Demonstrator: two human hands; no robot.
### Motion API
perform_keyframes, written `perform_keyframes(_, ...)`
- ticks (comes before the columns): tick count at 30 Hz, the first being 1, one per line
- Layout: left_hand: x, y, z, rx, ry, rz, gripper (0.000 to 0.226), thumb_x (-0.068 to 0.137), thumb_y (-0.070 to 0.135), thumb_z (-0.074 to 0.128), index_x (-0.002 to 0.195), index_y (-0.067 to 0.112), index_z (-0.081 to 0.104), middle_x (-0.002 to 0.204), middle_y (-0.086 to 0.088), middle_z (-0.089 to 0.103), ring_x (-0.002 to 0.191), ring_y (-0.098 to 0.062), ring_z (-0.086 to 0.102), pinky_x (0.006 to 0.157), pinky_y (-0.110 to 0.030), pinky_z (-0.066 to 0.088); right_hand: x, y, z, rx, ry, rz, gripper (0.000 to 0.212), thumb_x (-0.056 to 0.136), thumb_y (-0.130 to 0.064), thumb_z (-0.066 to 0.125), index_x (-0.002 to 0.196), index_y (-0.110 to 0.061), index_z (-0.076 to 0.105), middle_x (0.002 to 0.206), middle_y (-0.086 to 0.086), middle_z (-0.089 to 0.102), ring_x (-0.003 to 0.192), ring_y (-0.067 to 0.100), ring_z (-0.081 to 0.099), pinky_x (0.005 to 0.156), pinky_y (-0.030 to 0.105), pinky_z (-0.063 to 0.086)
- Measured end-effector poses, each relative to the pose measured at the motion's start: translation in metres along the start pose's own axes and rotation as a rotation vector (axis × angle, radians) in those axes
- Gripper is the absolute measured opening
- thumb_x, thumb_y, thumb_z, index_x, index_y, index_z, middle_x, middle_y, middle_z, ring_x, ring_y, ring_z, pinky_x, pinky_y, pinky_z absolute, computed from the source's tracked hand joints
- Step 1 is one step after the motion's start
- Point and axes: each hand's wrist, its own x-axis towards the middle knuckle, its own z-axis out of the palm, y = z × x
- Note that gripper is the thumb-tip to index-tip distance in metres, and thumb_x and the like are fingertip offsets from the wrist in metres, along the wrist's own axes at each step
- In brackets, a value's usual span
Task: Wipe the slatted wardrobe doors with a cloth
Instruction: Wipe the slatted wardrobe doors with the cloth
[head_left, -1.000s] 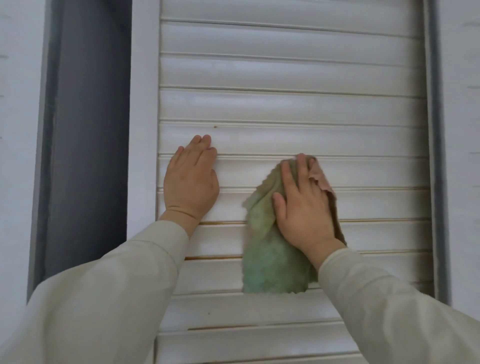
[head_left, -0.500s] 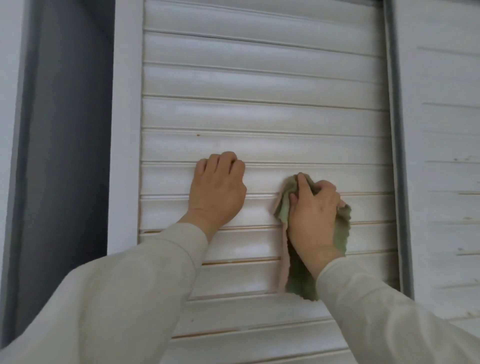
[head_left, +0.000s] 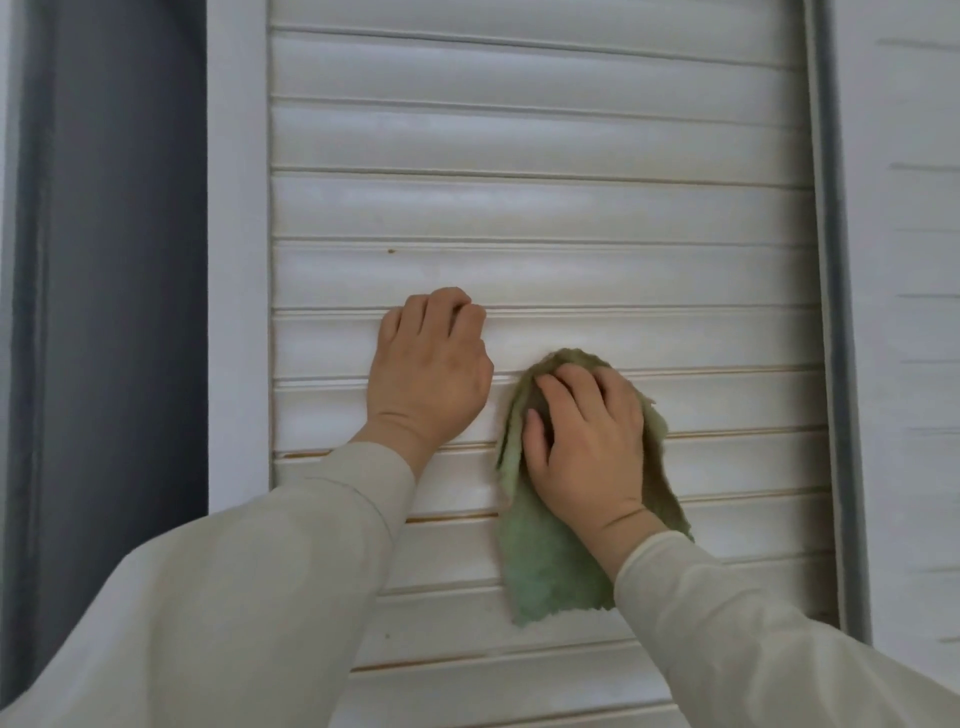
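The white slatted wardrobe door (head_left: 540, 208) fills the middle of the head view. My left hand (head_left: 431, 374) rests on it at mid height, with the fingers curled at a seam between two slats and the fingertips hidden. Just to its right, my right hand (head_left: 587, 447) presses a green cloth (head_left: 550, 566) against the slats, fingers curled into the bunched top of it. The rest of the cloth hangs down below my wrist, flat against the door.
A dark grey gap (head_left: 119, 312) runs down the left of the door's white frame (head_left: 236, 260). On the right a grey strip (head_left: 836, 312) separates this door from a second white slatted door (head_left: 914, 312).
My left hand has slid right along the door, and its flat fingers have curled. My right hand has bunched the cloth under curled fingers.
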Motion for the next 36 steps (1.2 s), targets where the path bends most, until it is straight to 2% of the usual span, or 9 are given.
perform_keyframes(5, -0.002, -0.007, -0.002, -0.014, 0.025, -0.02, 0.023, 0.081, 0.018, 0.057, 0.101, 0.011, 0.064, 0.109, -0.008, 0.059, 0.092, -0.031, 0.052, 0.08, -0.041, 0.039, 0.003, 0.036, -0.004, -0.076, 0.129, 0.045, 0.025, 0.082, -0.023, 0.058, 0.1, -0.014, 0.074, 0.105, 0.002, 0.07, 0.099, 0.033, 0.056, 0.088, 0.043, 0.039)
perform_keyframes(9, -0.004, -0.017, -0.005, -0.029, 0.027, -0.018, 0.023, 0.081, 0.018, 0.057, 0.101, 0.009, 0.064, 0.107, -0.01, 0.059, 0.091, -0.032, 0.053, 0.08, -0.042, 0.041, 0.0, 0.076, -0.012, -0.16, 0.164, 0.109, 0.025, 0.079, -0.02, 0.058, 0.098, -0.016, 0.073, 0.105, -0.001, 0.071, 0.098, 0.031, 0.054, 0.085, 0.04, 0.035)
perform_keyframes(17, -0.01, -0.036, -0.01, 0.055, 0.077, 0.001, 0.02, 0.088, 0.022, 0.052, 0.091, 0.005, 0.062, 0.091, -0.014, 0.055, 0.08, -0.033, 0.049, 0.071, -0.042, 0.035, 0.004, 0.115, -0.03, -0.248, 0.031, 0.247, 0.029, 0.081, -0.021, 0.05, 0.097, -0.014, 0.073, 0.104, -0.001, 0.071, 0.096, 0.033, 0.054, 0.082, 0.038, 0.03)
perform_keyframes(21, 0.013, -0.015, -0.016, 0.086, 0.087, -0.169, 0.023, 0.09, 0.025, 0.052, 0.075, 0.008, 0.053, 0.08, -0.013, 0.05, 0.074, -0.032, 0.047, 0.066, -0.039, 0.03, 0.01, 0.084, -0.033, -0.162, -0.025, 0.171, 0.03, 0.076, -0.02, 0.048, 0.089, -0.007, 0.071, 0.098, 0.007, 0.07, 0.092, 0.033, 0.052, 0.077, 0.04, 0.039)
perform_keyframes(23, 0.032, 0.012, -0.014, 0.039, 0.079, -0.126, 0.021, 0.088, 0.025, 0.051, 0.077, 0.008, 0.058, 0.087, -0.013, 0.055, 0.079, -0.033, 0.051, 0.069, -0.039, 0.032, 0.013, 0.063, -0.032, -0.113, -0.051, 0.09, 0.029, 0.076, -0.02, 0.048, 0.086, -0.006, 0.071, 0.096, 0.009, 0.069, 0.091, 0.033, 0.055, 0.076, 0.039, 0.042)
perform_keyframes(26, 0.052, 0.052, -0.004, -0.081, 0.051, 0.045, 0.023, 0.084, 0.026, 0.054, 0.098, 0.011, 0.066, 0.117, -0.011, 0.061, 0.101, -0.033, 0.055, 0.083, -0.041, 0.036, 0.019, 0.032, -0.03, -0.057, -0.128, 0.048, 0.03, 0.075, -0.022, 0.046, 0.084, -0.007, 0.071, 0.097, 0.006, 0.068, 0.091, 0.032, 0.056, 0.075, 0.037, 0.042)
perform_keyframes(30, 0.047, 0.043, 0.012, -0.042, -0.097, 0.007, 0.047, 0.093, 0.039, 0.047, 0.133, 0.016, 0.056, 0.149, -0.012, 0.045, 0.133, -0.03, 0.041, 0.109, -0.052, 0.029, 0.018, 0.031, -0.033, -0.135, -0.207, 0.017, 0.034, 0.074, -0.026, 0.049, 0.096, -0.013, 0.072, 0.107, 0.0, 0.067, 0.092, 0.029, 0.053, 0.074, 0.036, 0.037)
perform_keyframes(32, 0.033, 0.023, 0.017, -0.009, -0.122, 0.006, 0.052, 0.097, 0.045, 0.042, 0.142, 0.019, 0.049, 0.156, -0.01, 0.036, 0.144, -0.028, 0.032, 0.114, -0.057, 0.022, 0.017, 0.045, -0.036, -0.192, -0.22, 0.057, 0.036, 0.074, -0.029, 0.048, 0.097, -0.014, 0.072, 0.108, -0.001, 0.067, 0.092, 0.03, 0.054, 0.074, 0.037, 0.039)
perform_keyframes(36, 0.027, 0.013, 0.016, -0.004, -0.099, 0.042, 0.053, 0.098, 0.046, 0.044, 0.143, 0.019, 0.05, 0.157, -0.011, 0.036, 0.146, -0.028, 0.03, 0.115, -0.058, 0.02, 0.01, 0.094, -0.041, -0.3, -0.191, 0.176, 0.035, 0.076, -0.029, 0.046, 0.096, -0.014, 0.071, 0.107, 0.0, 0.068, 0.09, 0.032, 0.055, 0.071, 0.037, 0.036)
